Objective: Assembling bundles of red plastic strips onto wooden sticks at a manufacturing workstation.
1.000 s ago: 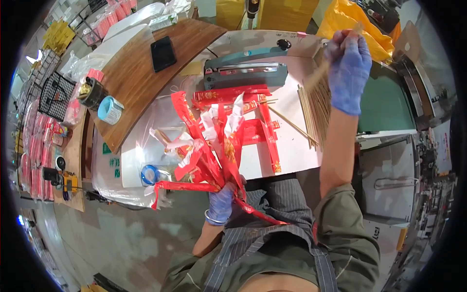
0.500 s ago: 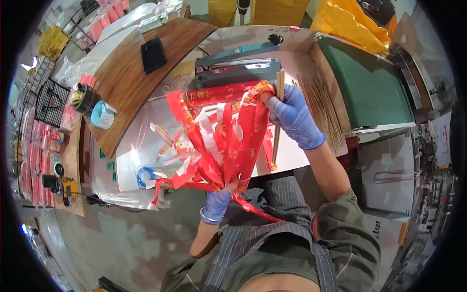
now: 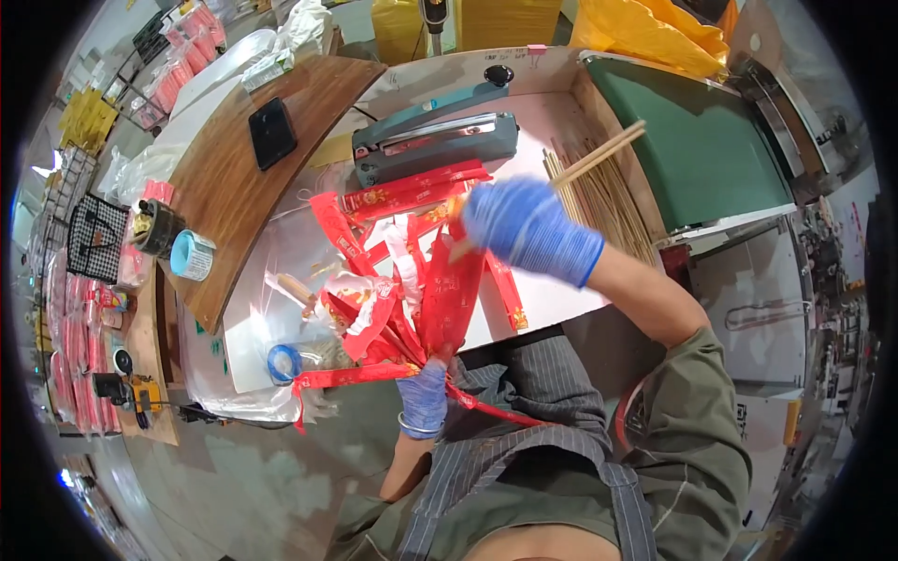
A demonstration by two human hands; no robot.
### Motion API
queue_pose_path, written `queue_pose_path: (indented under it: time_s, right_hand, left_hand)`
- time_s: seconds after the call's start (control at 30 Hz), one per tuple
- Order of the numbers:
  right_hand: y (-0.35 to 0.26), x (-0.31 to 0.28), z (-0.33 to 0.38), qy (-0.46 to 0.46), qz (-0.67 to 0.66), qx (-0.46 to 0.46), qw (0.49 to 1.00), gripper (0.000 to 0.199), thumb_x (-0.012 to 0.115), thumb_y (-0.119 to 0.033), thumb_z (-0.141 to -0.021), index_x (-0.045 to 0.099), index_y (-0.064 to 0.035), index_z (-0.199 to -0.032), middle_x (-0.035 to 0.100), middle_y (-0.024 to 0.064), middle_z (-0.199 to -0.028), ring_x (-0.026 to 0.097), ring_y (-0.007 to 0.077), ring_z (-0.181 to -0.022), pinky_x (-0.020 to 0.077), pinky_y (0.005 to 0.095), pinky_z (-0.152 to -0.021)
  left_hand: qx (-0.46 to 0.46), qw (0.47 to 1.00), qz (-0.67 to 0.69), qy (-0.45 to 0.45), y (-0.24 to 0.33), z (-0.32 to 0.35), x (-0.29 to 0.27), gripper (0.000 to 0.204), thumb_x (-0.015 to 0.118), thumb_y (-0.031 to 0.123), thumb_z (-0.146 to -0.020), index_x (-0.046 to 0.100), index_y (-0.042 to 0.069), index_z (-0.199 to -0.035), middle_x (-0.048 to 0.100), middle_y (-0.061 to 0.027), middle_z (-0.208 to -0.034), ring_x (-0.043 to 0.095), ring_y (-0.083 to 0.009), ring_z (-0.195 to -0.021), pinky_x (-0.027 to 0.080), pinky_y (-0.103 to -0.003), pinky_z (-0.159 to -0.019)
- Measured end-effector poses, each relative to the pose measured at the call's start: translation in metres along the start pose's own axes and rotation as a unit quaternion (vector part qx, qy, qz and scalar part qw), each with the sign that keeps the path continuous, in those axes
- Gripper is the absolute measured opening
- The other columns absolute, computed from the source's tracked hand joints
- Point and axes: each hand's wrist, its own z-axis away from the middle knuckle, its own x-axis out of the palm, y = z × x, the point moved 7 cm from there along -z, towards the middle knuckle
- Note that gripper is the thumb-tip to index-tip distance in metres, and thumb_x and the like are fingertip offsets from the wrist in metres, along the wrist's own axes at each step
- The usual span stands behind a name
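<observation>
My left hand, in a blue glove, is closed around the gathered lower ends of a bunch of red printed paper sleeves. The sleeves fan out upward over the white tabletop, some with torn white edges. My right hand, also gloved and a little blurred, grips a pair of wooden chopsticks. They slant from upper right to lower left, their lower end by the upper part of a sleeve. Whether that end is inside the sleeve, I cannot tell. Behind the bunch lies another red sleeve.
A grey bag sealer stands behind the sleeves. Loose wooden chopsticks lie at right beside a green panel. The curved wooden board at left bears a black phone and a light-blue tape roll. Blue tape lies near the front edge.
My right hand has swung left and down over the sleeves, and the chopsticks have turned from nearly upright to slanting. My left hand keeps its grip on the bunch.
</observation>
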Motion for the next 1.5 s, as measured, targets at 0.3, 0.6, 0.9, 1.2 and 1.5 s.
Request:
queue_pose_path:
  time_s: [0.3, 0.6, 0.9, 1.2, 1.5]
  right_hand:
    - [-0.019, -0.017, 0.034, 0.285, -0.345, 0.056, 0.893, 0.009, 0.057, -0.011, -0.071, 0.054, -0.0033, -0.075, 0.05, 0.009, -0.064, 0.052, 0.0225, -0.051, 0.041, 0.029, -0.046]
    - [0.021, 0.013, 0.04, 0.266, -0.606, 0.235, 0.712, 0.01, 0.059, -0.008, -0.075, 0.055, 0.0015, -0.074, 0.053, 0.0007, -0.064, 0.045, 0.0049, -0.062, 0.04, 0.0219, -0.054]
    - [0.115, -0.002, 0.07, 0.386, -0.697, 0.325, 0.509, 0.007, 0.054, -0.011, -0.078, 0.057, -0.0055, -0.075, 0.046, -0.0021, -0.055, 0.035, 0.0015, -0.039, 0.0239, 0.0146, -0.034]
    - [0.109, 0.186, 0.237, 0.529, -0.615, 0.571, 0.131, 0.009, 0.047, -0.014, -0.078, 0.049, -0.006, -0.073, 0.048, 0.0017, -0.055, 0.037, 0.0071, -0.036, 0.028, 0.0195, -0.029]
    - [0.176, 0.182, 0.189, 0.407, -0.526, 0.632, 0.398, 0.015, 0.057, -0.019, -0.071, 0.047, -0.0083, -0.07, 0.045, 0.005, -0.052, 0.043, 0.0136, -0.038, 0.0332, 0.0264, -0.032]
  left_hand:
    - [0.023, 0.996, 0.075, -0.033, 0.01, 0.0, 0.014, 0.018, 0.06, 0.015, -0.075, 0.052, 0.002, -0.085, 0.054, -0.0049, -0.063, 0.046, -0.009, -0.045, 0.037, -0.021, -0.038]
    - [-0.036, 0.996, 0.086, -0.016, -0.001, 0.007, 0.007, 0.026, 0.058, 0.009, -0.073, 0.049, 0.002, -0.096, 0.058, -0.0098, -0.08, 0.052, -0.0109, -0.054, 0.043, -0.022, -0.044]
    - [-0.031, 0.999, 0.031, -0.001, -0.008, 0.005, -0.013, 0.018, 0.058, 0.011, -0.075, 0.05, 0.003, -0.089, 0.053, -0.0046, -0.062, 0.048, -0.0098, -0.048, 0.04, -0.021, -0.042]
    - [-0.048, 0.988, 0.133, 0.061, -0.011, -0.001, -0.056, 0.022, 0.058, 0.012, -0.077, 0.048, 0.001, -0.092, 0.056, -0.0075, -0.075, 0.05, -0.0087, -0.051, 0.041, -0.02, -0.04]
    - [-0.014, 0.983, 0.181, 0.028, -0.004, -0.007, -0.069, 0.021, 0.056, 0.015, -0.079, 0.047, 0.001, -0.093, 0.055, -0.0057, -0.075, 0.051, -0.0086, -0.054, 0.043, -0.022, -0.045]
